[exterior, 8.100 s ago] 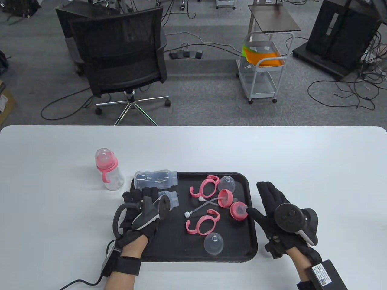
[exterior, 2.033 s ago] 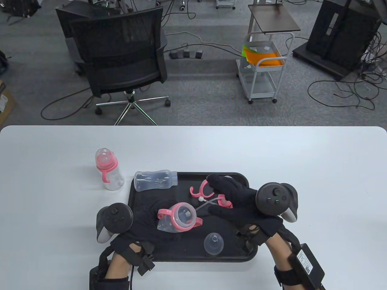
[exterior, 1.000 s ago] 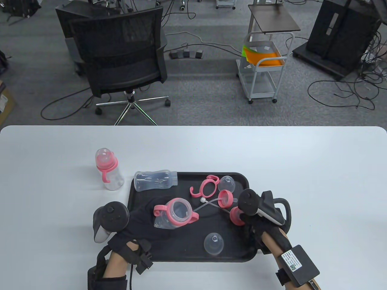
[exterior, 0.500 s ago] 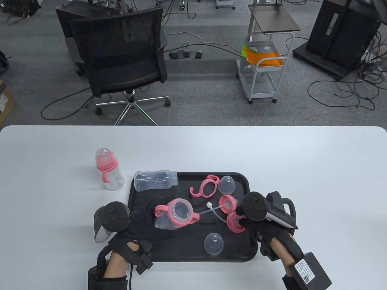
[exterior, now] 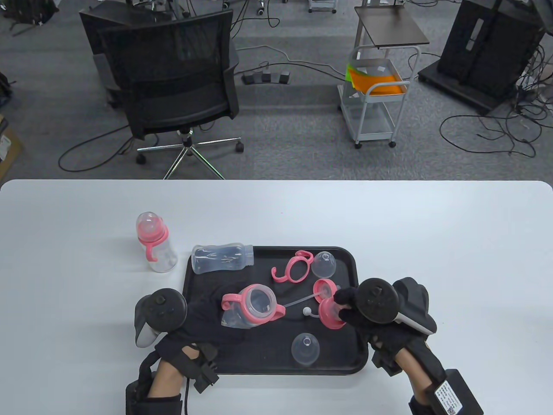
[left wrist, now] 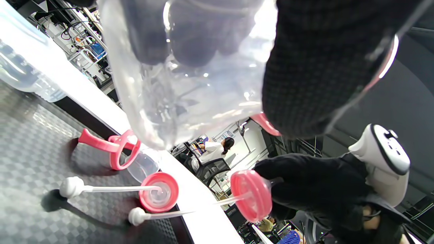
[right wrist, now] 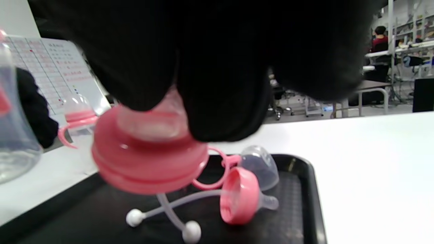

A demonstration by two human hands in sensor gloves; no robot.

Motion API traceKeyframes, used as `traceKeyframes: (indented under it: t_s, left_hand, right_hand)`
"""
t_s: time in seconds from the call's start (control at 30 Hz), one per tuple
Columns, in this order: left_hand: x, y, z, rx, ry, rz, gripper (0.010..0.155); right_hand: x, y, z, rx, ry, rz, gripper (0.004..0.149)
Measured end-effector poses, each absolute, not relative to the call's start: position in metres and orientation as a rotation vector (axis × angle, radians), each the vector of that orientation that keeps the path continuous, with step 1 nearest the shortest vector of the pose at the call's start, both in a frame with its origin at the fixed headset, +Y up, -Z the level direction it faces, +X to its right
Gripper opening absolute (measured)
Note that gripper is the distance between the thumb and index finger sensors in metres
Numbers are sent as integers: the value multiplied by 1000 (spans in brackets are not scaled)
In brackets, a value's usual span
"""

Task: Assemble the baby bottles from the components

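Left hand: the left hand [exterior: 190, 322] grips a clear bottle [exterior: 242, 313] at its base, over the near-left part of the tray, mouth tilted up and to the right; a pink handle ring [exterior: 255, 302] already sits on the neck.
Right hand: the right hand [exterior: 367, 313] pinches a pink cap [exterior: 329, 312] by its teat, lifted just off the tray, with its straw [left wrist: 176, 211] hanging below and a white weight at the end.
Step in hand: fitting the cap to the held bottle, by judgement.
Doing it well: feed the straw's weighted end into the mouth first, then bring the cap square onto the thread before turning; a tilted start would likely cross-thread.
Tray: the black tray [exterior: 345, 259] holds a second cap with straw [exterior: 325, 288], a spare handle ring [exterior: 293, 268], a far dome cover [exterior: 324, 263] and a near dome cover [exterior: 305, 348].
Tray edge: a second clear bottle [exterior: 221, 257] lies on its side across the far-left rim.
Desk: a finished bottle [exterior: 155, 247] stands upright on the desk [exterior: 432, 237], left of the tray.
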State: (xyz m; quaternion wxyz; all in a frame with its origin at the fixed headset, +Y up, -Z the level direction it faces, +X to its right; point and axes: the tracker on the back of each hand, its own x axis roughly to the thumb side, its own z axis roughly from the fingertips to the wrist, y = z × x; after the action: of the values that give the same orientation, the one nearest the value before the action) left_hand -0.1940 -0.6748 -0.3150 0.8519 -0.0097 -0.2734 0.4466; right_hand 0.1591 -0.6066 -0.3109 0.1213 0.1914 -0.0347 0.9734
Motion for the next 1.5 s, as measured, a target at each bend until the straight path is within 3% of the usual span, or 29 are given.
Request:
traceKeyframes:
  t_s: [0.47,1.0,1.5]
  left_hand:
    - [-194,-677,-316,-37,-570,938,99]
    - [-199,-684,-320,-66,-496,883,99]
    - [-191,-689,-322,-136,-482,783,99]
  right_hand:
    - [159,-562,-283,591,-315,2818,47]
    - [133,-470,-246,571,-694,2619,47]
    - [98,-445,-247,626,-706,2612,47]
